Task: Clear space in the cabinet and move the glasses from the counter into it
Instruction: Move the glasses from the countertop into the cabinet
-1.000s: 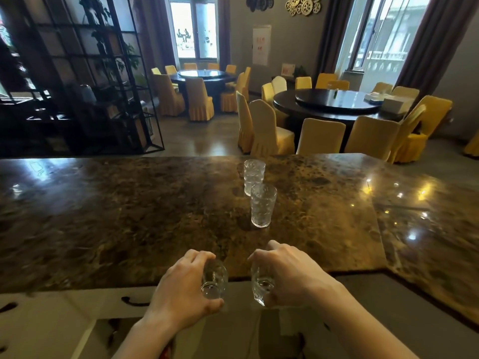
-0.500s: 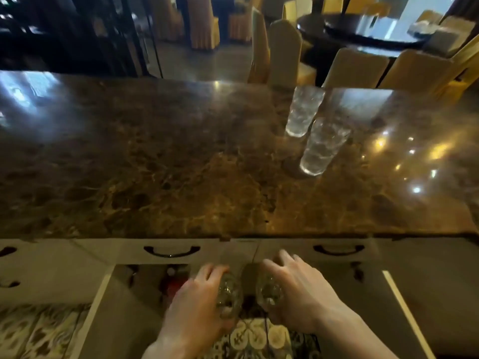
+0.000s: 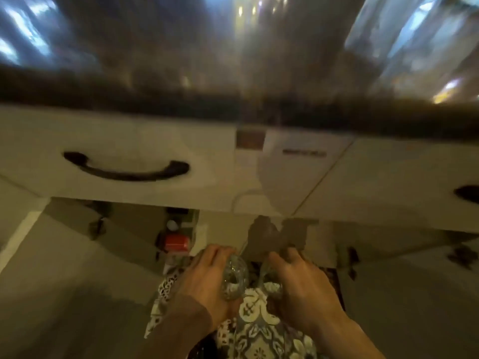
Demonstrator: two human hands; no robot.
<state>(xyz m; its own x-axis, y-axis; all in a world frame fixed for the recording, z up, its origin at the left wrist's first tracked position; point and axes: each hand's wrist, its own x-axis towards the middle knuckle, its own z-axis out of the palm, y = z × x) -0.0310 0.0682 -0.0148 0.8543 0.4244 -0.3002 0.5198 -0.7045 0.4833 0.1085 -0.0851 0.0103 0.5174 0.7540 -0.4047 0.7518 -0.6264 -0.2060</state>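
Observation:
The view is blurred by motion. My left hand (image 3: 204, 278) grips a clear textured glass (image 3: 233, 277), seen from its mouth. My right hand (image 3: 300, 288) holds a second clear glass (image 3: 269, 281), mostly hidden by its fingers. Both hands are low, side by side, in front of the open cabinet (image 3: 285, 242) under the dark marble counter (image 3: 233, 60). The glasses left on the counter are not visible.
White drawer fronts with a curved black handle (image 3: 127, 169) run under the counter edge. Inside the cabinet stands a red box (image 3: 176, 242) at the left. Open cabinet doors (image 3: 64, 268) flank both sides. Patterned floor tiles (image 3: 259, 332) lie below my hands.
The camera has dropped from the counter top to the cabinet front. Both hands, each still holding a glass, have moved down and forward toward the cabinet opening.

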